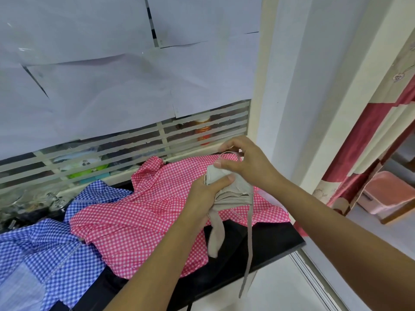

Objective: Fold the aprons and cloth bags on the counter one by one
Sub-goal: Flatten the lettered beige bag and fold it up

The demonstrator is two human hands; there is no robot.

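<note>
Hidden: fingers of your left hand lie under the beige bundle; whether it is a bag or an apron is unclear.
Left hand: the thumb clamps the bundle above the pink apron on the table.
Right hand: fingers curled, pinching a strap at the bundle's top.

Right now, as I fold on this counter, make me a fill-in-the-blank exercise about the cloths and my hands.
1. The left hand and right hand hold a folded beige bundle over the ____ checked apron.
2. The blue checked apron lies to the ____ of it.
3. The bare counter is ____.
Missing words: pink, left, black.
</note>
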